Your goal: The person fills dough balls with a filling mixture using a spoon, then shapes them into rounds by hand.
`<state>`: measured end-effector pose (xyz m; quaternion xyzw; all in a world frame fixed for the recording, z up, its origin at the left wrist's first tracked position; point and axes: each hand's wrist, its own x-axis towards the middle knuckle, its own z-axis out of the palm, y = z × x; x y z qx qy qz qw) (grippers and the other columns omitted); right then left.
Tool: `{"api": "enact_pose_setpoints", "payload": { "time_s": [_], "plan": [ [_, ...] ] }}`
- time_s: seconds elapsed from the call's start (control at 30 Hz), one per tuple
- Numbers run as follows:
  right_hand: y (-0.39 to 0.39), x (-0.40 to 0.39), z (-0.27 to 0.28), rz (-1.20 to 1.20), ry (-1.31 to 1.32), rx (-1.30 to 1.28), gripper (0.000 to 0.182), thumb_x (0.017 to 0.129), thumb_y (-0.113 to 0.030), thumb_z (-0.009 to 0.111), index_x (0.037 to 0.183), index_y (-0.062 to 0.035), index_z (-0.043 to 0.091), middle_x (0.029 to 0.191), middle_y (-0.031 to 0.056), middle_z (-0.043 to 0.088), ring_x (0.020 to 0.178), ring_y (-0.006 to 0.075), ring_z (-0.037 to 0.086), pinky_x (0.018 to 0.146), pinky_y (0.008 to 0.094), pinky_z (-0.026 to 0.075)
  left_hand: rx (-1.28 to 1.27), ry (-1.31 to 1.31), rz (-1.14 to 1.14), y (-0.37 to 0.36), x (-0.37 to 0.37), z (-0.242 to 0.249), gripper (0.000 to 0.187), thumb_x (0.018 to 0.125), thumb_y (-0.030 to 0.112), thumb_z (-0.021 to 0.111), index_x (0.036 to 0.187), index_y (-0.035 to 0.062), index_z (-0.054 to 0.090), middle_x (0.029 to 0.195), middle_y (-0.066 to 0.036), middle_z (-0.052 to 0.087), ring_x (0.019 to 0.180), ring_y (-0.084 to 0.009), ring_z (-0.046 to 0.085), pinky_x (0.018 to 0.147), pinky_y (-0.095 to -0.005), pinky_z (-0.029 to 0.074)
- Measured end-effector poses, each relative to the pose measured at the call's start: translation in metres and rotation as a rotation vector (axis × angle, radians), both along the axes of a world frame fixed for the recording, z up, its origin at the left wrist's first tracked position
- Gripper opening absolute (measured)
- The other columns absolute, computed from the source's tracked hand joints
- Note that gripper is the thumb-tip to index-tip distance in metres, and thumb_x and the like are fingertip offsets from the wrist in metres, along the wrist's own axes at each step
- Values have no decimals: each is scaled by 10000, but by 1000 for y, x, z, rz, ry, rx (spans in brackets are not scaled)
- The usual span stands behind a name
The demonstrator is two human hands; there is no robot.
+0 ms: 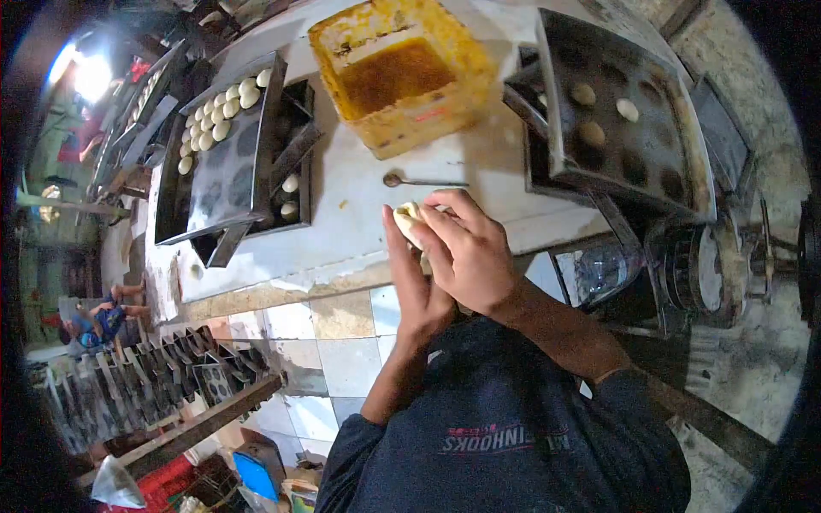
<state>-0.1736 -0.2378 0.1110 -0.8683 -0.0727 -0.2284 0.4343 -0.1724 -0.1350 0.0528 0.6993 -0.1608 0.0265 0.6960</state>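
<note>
Above the near edge of the worktable, a piece of pale dough [409, 224] with a hollow in its top is held between my two hands. My left hand [412, 286] cups it from below and the left, fingers closed against it. From the right, my right hand [466, 248] pinches its rim, and the fingertips partly cover it. Just beyond the hands, a spoon [423, 181] lies on the white tabletop [342, 239]. Farther back stands a yellow tub [402, 120] with brown filling inside and smears on its walls.
On the left, a dark metal tray [231, 175] holds several round dough balls [221, 111], stacked over another tray. Another stacked tray [616, 120] at right holds a few balls. Below left is a rack of metal pans [128, 385]. A person [103, 321] sits in the far left.
</note>
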Motion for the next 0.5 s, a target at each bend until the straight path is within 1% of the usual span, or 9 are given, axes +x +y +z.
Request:
{"api": "enact_pose_setpoints", "payload": {
  "time_s": [0.07, 0.13, 0.17, 0.2, 0.27, 0.3, 0.33, 0.4, 0.5],
  "plan": [
    [-9, -26, 11, -42, -117, -8, 206, 817, -93, 664, 951, 52, 607, 1009, 172, 576, 879, 315, 604, 753, 377, 508, -376, 228, 12, -2, -29, 38, 735, 931, 175, 510, 1484, -36, 74, 1348, -183, 409, 1194, -245, 452, 1047, -364, 331],
    [-21, -49, 29, 155, -255, -39, 154, 824, -54, 646, 944, 35, 611, 993, 157, 576, 888, 294, 588, 758, 371, 501, -629, 187, -113, 11, -43, 41, 754, 924, 368, 575, 1475, 5, 208, 1305, -179, 475, 1183, -259, 483, 1021, -373, 379],
    [-23, -56, 40, 166, -255, -13, 180, 798, -66, 693, 934, 34, 632, 929, 136, 606, 794, 234, 610, 691, 346, 513, -559, 110, -106, 17, -48, 35, 675, 920, 375, 583, 1423, 18, 308, 1296, -180, 479, 1184, -267, 484, 1022, -390, 382],
    [-27, -64, 50, 169, -261, -5, 180, 798, -66, 693, 934, 34, 632, 929, 136, 606, 794, 234, 610, 691, 346, 513, -488, 33, -102, 22, -53, 33, 604, 915, 381, 592, 1371, 31, 408, 1288, -182, 483, 1185, -276, 486, 1023, -408, 384],
    [-36, -78, 62, 163, 229, 280, 218, 765, -95, 746, 926, 25, 661, 845, 116, 628, 712, 175, 630, 628, 297, 529, -386, -80, -97, 23, -59, 40, 500, 924, 370, 581, 1288, 45, 470, 1293, -190, 480, 1182, -285, 490, 1016, -428, 392],
    [-31, -76, 43, 221, 180, 608, 254, 729, -100, 780, 933, 15, 681, 789, 108, 640, 674, 141, 641, 597, 252, 536, -291, -186, -92, 23, -61, 44, 406, 933, 359, 570, 1205, 60, 531, 1297, -198, 477, 1180, -295, 494, 1010, -447, 399],
    [-31, -80, 42, 218, 174, 607, 254, 729, -100, 780, 933, 15, 681, 789, 108, 640, 674, 141, 641, 597, 252, 536, -260, -239, 1, 17, -66, 46, 305, 922, 317, 586, 1077, 54, 584, 1249, -232, 512, 1080, -320, 554, 916, -435, 443],
    [-31, -83, 46, 223, 82, 543, 232, 740, -60, 750, 947, 17, 679, 854, 118, 648, 708, 165, 658, 629, 245, 548, 126, -611, 123, 20, -58, 45, 260, 918, 230, 572, 1110, 55, 586, 1223, -271, 517, 1019, -345, 577, 888, -427, 458],
    [-7, -82, 70, 221, -63, 138, 238, 737, -69, 737, 954, -2, 666, 927, 133, 639, 816, 253, 654, 721, 316, 537, 331, -598, 208, 32, -59, 58, 461, 827, 96, 612, 1280, 64, 531, 1107, -201, 499, 1008, -309, 519, 850, -402, 442]
  ]
}}
